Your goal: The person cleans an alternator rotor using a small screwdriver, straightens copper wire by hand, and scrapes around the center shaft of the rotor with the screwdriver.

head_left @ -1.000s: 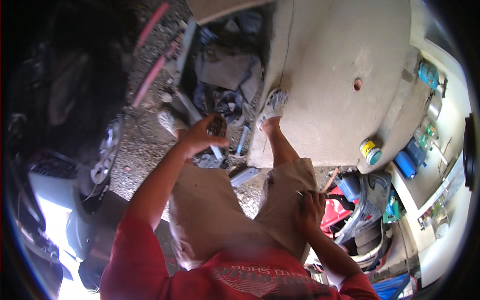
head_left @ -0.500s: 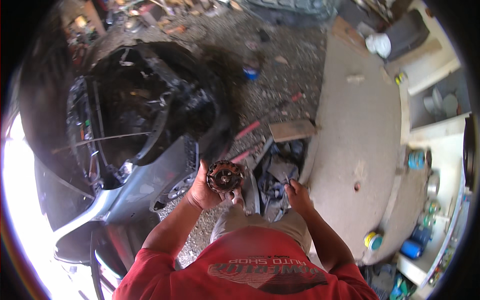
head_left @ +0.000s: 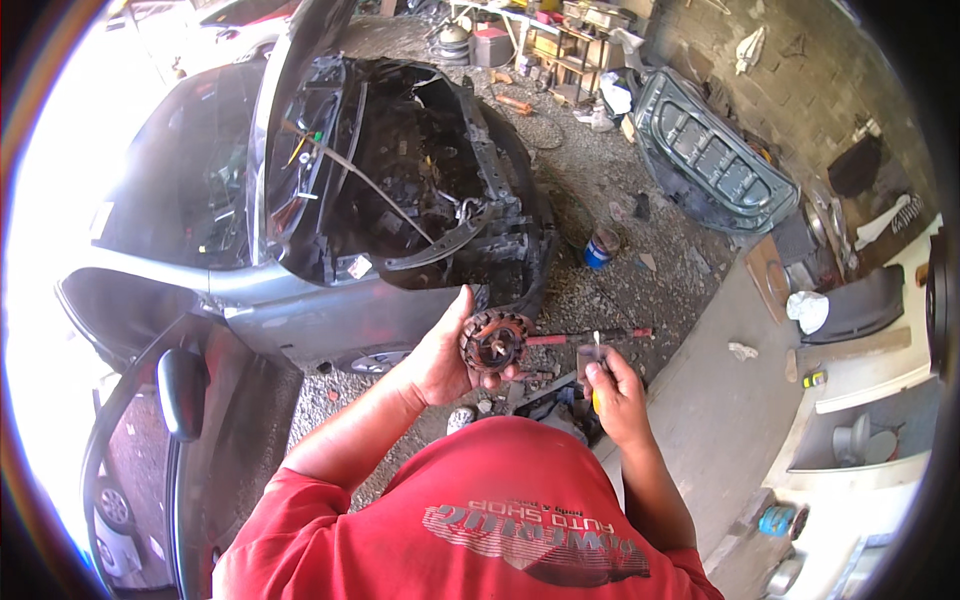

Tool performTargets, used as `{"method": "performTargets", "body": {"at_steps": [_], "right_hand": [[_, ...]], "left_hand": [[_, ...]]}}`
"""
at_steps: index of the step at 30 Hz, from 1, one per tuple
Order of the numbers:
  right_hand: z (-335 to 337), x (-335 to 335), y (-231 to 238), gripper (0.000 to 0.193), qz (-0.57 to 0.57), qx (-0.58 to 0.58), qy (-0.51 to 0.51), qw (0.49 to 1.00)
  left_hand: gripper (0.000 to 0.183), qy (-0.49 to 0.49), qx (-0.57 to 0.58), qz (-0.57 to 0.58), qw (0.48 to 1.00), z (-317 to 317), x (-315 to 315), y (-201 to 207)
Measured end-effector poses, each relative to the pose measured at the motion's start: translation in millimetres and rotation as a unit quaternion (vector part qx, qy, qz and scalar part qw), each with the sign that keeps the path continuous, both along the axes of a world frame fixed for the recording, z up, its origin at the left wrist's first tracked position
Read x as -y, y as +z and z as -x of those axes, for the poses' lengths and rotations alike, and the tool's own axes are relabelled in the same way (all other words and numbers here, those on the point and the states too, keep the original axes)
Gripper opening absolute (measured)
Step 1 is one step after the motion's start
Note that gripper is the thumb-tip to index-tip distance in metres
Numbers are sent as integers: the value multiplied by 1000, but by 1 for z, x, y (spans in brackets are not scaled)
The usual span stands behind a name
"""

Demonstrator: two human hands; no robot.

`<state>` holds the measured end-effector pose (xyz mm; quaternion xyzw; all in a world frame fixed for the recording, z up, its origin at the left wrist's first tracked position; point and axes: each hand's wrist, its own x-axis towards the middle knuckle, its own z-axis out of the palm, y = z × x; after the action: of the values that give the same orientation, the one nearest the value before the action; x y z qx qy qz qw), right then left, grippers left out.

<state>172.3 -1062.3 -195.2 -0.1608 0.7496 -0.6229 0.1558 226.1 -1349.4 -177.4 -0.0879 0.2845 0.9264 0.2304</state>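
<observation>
My left hand point(head_left: 440, 358) holds a round, rusty brown metal car part point(head_left: 494, 341) upright. It has a notched rim and a hub in the middle, and my fingers support it from below. A short distance to the right, my right hand point(head_left: 618, 385) is closed around a small tool with a yellow handle point(head_left: 598, 402). A thin pale tip point(head_left: 597, 338) rises above the fist; the exact kind of tool does not show. The two hands are apart, and the tool does not touch the round part.
Ahead to the left stands a dark car point(head_left: 390, 305), its hood propped up and front end stripped. Its door point(head_left: 225, 430) hangs open. A blue can point(head_left: 600, 247) stands on gravel. Beyond it leans a loose car panel point(head_left: 715, 150). White shelving point(head_left: 865, 375) lines the right.
My view has tilted up and swung left, bringing more of the car and the far wall in. My right hand has risen closer to the round part, which stays in my left hand.
</observation>
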Motion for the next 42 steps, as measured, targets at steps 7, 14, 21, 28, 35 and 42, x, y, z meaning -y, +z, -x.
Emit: {"method": "performTargets", "body": {"at_steps": [7,14,21,28,35,42], "right_hand": [[7,39,26,27,10,-6,86,996],[3,61,54,48,30,-25,127,991],[7,69,46,61,111,106,134,979],[8,66,27,70,338,300,128,883],[8,74,25,63,326,281,152,890],[11,69,36,62,122,83,91,985]], "left_hand": [[96,72,20,-104,992,-10,20,-3],[64,82,-80,-76,990,-5,13,6],[75,48,-132,119,983,-2,6,19],[98,17,-140,87,986,-1,10,17],[109,9,-178,98,979,-4,1,12],[92,116,-221,252,935,-7,4,4]]}}
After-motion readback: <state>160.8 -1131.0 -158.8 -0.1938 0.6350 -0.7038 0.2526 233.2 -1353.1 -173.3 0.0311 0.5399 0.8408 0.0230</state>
